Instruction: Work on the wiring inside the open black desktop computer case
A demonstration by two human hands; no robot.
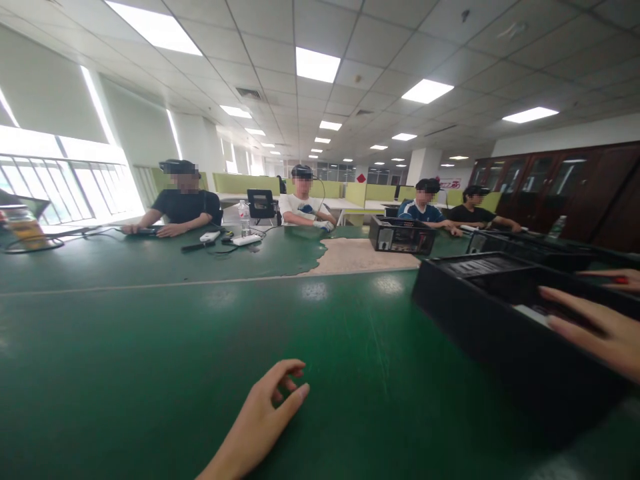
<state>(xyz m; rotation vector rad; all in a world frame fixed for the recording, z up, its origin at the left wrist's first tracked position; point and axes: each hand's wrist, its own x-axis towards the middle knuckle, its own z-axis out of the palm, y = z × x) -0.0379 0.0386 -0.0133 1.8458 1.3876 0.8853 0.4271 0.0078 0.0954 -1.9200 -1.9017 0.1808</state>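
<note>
My left hand (265, 410) hovers over the green tabletop (165, 373) near the bottom centre. Its fingers curl loosely, the thumb stands apart from them, and nothing is between them. At the right edge, my right hand (595, 327) reaches across the near side of a large black computer case (480, 327). Two of its digits are spread over the open top, beside a pale strip (533, 315) inside; no held object shows. The wrist is cut off by the frame, and the case interior is dark and blurred.
Beyond the case, another person's hand (620, 279) is near something red. A smaller open case (401, 235) stands farther back by a torn patch (357, 256) in the green cover. Several people sit across the table. A bottle (245, 219) and cables lie back left.
</note>
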